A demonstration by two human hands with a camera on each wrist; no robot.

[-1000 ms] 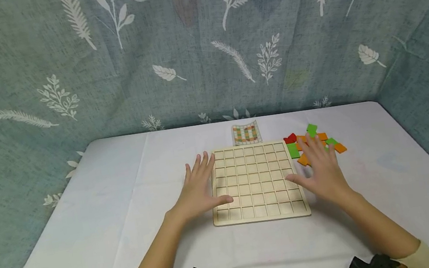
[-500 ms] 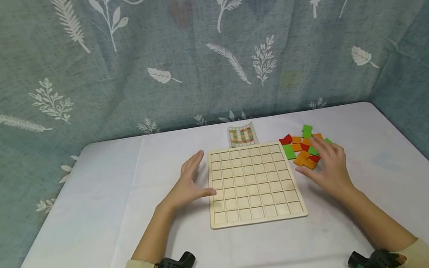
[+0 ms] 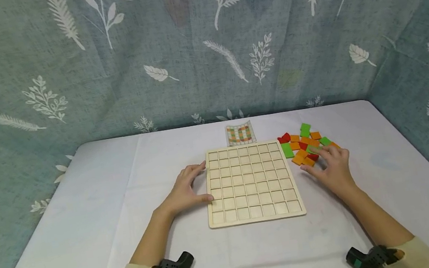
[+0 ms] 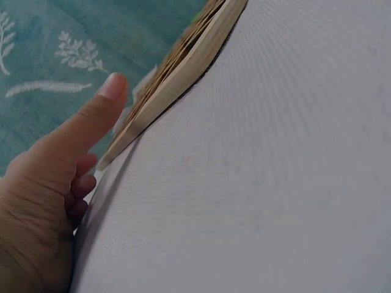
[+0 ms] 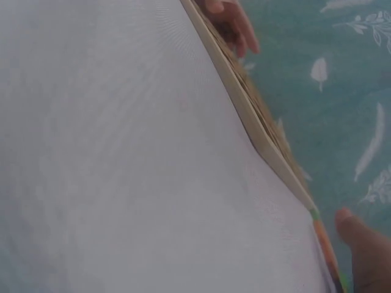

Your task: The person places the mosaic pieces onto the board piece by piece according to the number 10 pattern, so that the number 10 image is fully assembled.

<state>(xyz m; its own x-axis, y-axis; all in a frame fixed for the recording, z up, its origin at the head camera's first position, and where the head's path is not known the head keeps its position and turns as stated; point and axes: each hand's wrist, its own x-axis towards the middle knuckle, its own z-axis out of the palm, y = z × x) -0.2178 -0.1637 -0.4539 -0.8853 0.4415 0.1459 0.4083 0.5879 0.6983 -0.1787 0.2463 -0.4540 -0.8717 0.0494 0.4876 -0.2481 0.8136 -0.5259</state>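
- Wooden grid board [image 3: 249, 189] lies on the white-covered desk [image 3: 138, 236]; coloured tiles [image 3: 305, 142] heap at its two o'clock, a patterned card [image 3: 240, 133] at twelve.
- Left hand [image 3: 183, 192], at nine o'clock, has thumb and fingers parted along the board's edge — a sideways nudge could slide it.
- Right hand [image 3: 332, 170], at three o'clock, has thumb and fingertips apart by the heap; since tiles overlap, a careless brush might scatter them or lift two together.
- Hard to tell: whether either hand actually presses anything. Some tiles hide under the right fingers, the card's pattern is too small to read, and the right wrist view cuts off most of that hand.
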